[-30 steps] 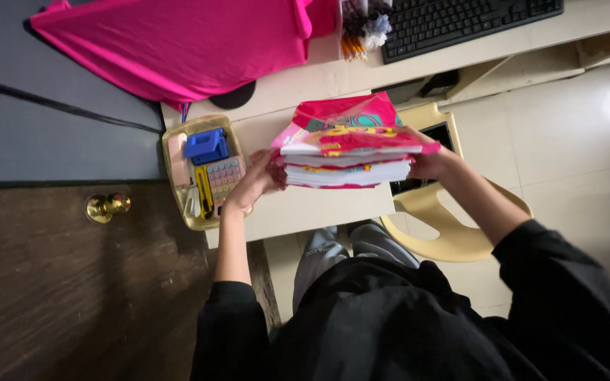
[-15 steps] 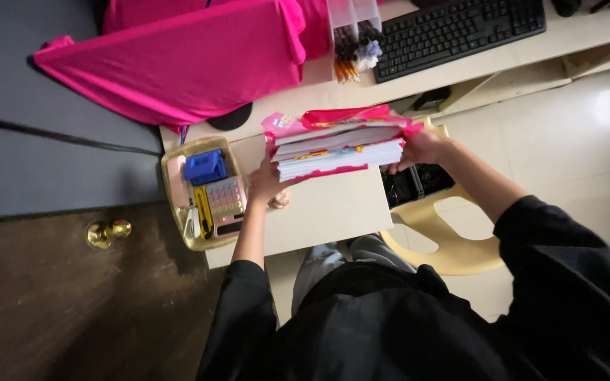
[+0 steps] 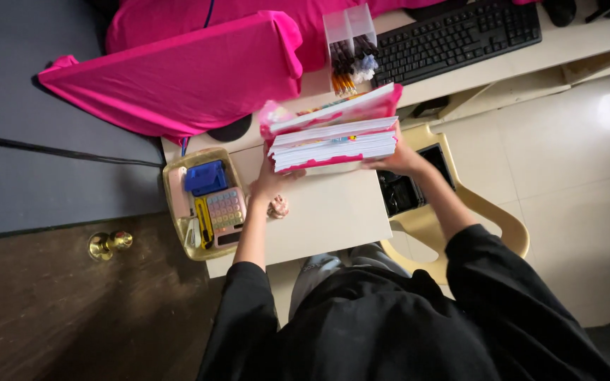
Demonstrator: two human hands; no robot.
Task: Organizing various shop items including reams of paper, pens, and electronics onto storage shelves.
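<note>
Currently both hands, left (image 3: 271, 185) and right (image 3: 398, 161), clamp the book stack (image 3: 333, 137) by its ends above the surface (image 3: 333, 212); loose middle books could slip onto it.

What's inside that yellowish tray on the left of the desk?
The tray holds a blue box, a pastel calculator and a yellow cutter. Anything beneath them is hidden.

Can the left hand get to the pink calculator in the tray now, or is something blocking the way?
Probably not at once: the left hand is gripping the stack of books. The pink calculator lies uncovered in the tray just beside that hand, so nothing blocks the way once it lets go.
</note>
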